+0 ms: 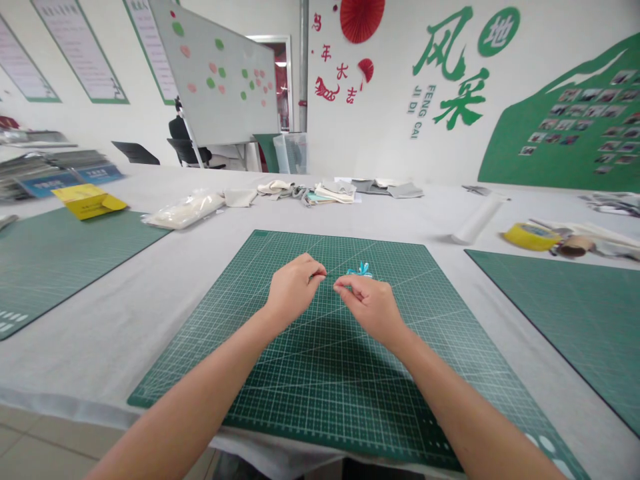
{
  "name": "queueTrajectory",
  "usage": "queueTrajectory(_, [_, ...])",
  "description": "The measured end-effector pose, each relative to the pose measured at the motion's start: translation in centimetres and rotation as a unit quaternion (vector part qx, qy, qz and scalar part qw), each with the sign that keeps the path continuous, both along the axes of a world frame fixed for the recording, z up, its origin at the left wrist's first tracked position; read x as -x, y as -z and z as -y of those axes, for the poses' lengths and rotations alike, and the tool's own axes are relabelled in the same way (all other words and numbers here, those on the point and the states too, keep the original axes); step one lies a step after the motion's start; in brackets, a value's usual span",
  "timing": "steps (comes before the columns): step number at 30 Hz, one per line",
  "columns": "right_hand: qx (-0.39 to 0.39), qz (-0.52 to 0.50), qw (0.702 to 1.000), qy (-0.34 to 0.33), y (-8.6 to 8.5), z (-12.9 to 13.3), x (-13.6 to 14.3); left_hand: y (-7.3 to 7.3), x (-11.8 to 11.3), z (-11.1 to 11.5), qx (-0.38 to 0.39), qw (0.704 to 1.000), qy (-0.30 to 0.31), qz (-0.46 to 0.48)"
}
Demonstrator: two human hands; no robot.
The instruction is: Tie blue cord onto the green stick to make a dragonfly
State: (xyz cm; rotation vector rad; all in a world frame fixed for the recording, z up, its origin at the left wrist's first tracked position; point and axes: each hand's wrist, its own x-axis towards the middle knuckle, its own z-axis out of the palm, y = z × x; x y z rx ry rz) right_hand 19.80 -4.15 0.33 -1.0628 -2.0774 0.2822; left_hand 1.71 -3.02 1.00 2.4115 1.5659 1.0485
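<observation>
Both hands hover over the green gridded cutting mat [330, 387]. My left hand [296, 288] is closed in a pinch, fingertips pointing right, with a thin dark strand or tool showing at its tips. My right hand [370, 303] is also pinched, a short gap away from the left. What it holds is too small to make out. Just behind my right hand lies a small bundle of blue and white strands [363, 269], partly hidden by the hand.
More cutting mats lie at left [65, 253] and right [565, 307]. Beyond are a yellow packet [89, 201], a plastic bag [185, 210], fabric scraps [335, 192], a white roll [479, 219] and yellow tape [531, 236]. The table's front edge is near my forearms.
</observation>
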Motion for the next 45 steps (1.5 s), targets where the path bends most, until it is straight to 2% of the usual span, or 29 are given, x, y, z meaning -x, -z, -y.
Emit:
queueTrajectory(8, [-0.008, 0.006, 1.000, 0.008, 0.1, -0.3, -0.2, 0.0, -0.1, 0.3, -0.021, 0.997, 0.016, -0.077])
queueTrajectory(15, [-0.008, 0.007, 1.000, 0.006, 0.1, -0.1, 0.0, -0.2, -0.1, 0.3, -0.028, 0.998, -0.029, -0.038])
queueTrajectory(19, [-0.005, 0.006, 1.000, 0.007, 0.0, -0.2, -0.1, 0.0, -0.1, 0.3, -0.018, 0.999, -0.028, -0.035])
queueTrajectory(25, [-0.016, 0.020, 1.000, 0.004, 0.1, -0.3, -0.2, 0.3, -0.1, 0.3, -0.032, 0.993, 0.027, -0.107])
queueTrajectory(32, [-0.016, 0.011, 0.999, 0.028, -0.3, -0.9, -1.0, -0.1, -0.1, 0.3, -0.046, 0.981, 0.099, -0.161])
queueTrajectory(37, [0.045, 0.001, 0.999, 0.027, -0.3, -2.1, -2.1, -0.5, 0.0, 0.5, -0.035, 0.974, 0.160, -0.154])
queueTrajectory(41, [0.089, -0.003, 0.996, 0.008, -0.1, -2.7, -2.7, -0.7, 0.1, 0.5, -0.011, 0.973, 0.181, -0.139])
queueTrajectory(45, [0.136, -0.027, 0.990, -0.022, -0.1, -2.9, -2.9, -1.0, 0.0, 0.7, 0.035, 0.972, 0.216, -0.083])
